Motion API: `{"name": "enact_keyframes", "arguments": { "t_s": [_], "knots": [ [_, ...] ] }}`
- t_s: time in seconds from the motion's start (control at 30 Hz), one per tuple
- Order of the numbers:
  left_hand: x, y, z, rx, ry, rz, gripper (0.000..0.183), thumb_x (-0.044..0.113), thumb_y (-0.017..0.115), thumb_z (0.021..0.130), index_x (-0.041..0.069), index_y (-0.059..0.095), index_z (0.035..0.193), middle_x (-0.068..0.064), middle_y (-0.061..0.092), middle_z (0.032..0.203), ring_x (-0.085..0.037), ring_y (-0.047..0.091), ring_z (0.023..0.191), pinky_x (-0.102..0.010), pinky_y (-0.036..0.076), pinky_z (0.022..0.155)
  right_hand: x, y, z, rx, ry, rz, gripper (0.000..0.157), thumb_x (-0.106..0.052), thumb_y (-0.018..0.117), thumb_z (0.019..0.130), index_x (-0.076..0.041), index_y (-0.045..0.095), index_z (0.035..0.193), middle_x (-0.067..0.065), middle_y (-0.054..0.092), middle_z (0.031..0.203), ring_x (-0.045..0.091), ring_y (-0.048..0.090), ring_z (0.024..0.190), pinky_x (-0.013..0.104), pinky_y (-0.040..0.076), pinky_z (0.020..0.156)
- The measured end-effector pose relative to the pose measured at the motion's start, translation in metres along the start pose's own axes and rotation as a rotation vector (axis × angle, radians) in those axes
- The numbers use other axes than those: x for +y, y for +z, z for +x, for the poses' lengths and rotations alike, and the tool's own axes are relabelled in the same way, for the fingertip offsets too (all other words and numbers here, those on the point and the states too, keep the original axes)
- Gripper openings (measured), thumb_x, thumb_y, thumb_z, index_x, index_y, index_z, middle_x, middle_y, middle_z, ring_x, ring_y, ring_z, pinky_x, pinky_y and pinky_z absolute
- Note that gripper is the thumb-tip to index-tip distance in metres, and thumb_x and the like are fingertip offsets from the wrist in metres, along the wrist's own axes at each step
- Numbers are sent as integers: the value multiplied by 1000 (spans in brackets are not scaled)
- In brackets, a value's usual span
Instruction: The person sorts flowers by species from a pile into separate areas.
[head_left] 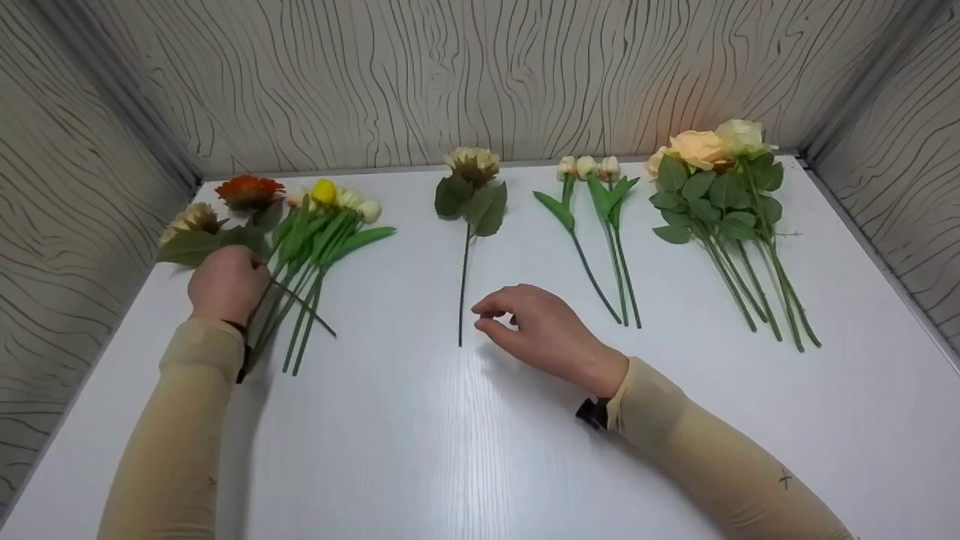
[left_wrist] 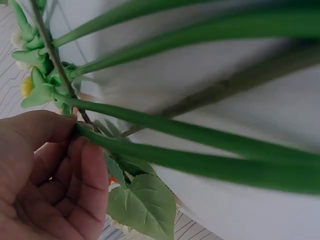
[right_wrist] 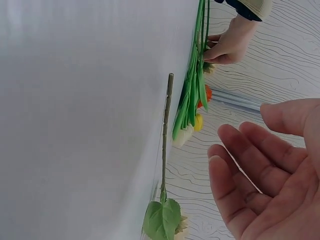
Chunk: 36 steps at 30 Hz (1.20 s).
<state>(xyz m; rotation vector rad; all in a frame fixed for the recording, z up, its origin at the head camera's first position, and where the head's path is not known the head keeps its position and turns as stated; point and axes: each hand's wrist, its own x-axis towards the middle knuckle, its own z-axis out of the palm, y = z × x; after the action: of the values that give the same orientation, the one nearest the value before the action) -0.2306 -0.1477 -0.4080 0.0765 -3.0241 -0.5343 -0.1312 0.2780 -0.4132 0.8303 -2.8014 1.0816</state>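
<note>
At the left of the table, my left hand pinches the thin brown stem of a cream flower between thumb and fingertips, just below its broad leaves. That stem crosses over the green stems of a tulip bunch, with yellow and white heads. An orange flower lies behind the hand. In the left wrist view, green tulip stems run close past the fingertips. My right hand hovers over the middle with loosely bent fingers, holding nothing. Left of its fingertips lies a single cream flower with a brown stem.
Three pale tulips lie right of the middle. Farther right is a bunch of peach and white roses, stems toward the front. The white table meets wood-patterned panels at the back and sides.
</note>
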Motion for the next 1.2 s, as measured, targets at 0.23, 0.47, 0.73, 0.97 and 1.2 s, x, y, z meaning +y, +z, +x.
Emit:
{"name": "enact_keyframes", "arguments": {
  "t_s": [0.23,0.47,0.73,0.97,1.2],
  "knots": [
    [-1,-13,-8,35,-4,-104,33,9,52,97,8,51,63,-1,39,56,-21,39,53,-37,32,50,2,-3,1,2,14,15,23,-21,67,101,-11,75,119,-4,73,114,19,66,106,35,55,85],
    [38,-25,-10,17,19,-403,34,29,55,105,0,72,110,-13,65,94,-26,57,79,-37,48,69,7,-8,2,26,51,49,20,-21,67,101,-13,76,118,-8,72,110,13,65,97,34,54,82],
    [148,-7,-26,-94,85,-952,34,33,69,100,6,68,122,-13,65,117,-26,66,101,-33,58,88,13,-15,5,72,140,260,17,-26,67,102,-22,77,114,-11,73,107,17,66,90,36,54,74],
    [227,31,-40,-172,293,-1200,20,20,71,99,3,70,110,-18,67,105,-27,67,88,-40,60,83,13,-25,7,89,180,473,23,-34,68,101,-21,76,117,3,72,102,35,64,93,34,52,68],
    [250,50,-46,-225,299,-1274,18,17,73,98,3,71,109,-14,67,99,-23,66,84,-41,60,82,17,-23,8,95,192,510,17,-28,71,99,-15,76,109,4,73,93,42,62,85,30,50,63]
  ]
}}
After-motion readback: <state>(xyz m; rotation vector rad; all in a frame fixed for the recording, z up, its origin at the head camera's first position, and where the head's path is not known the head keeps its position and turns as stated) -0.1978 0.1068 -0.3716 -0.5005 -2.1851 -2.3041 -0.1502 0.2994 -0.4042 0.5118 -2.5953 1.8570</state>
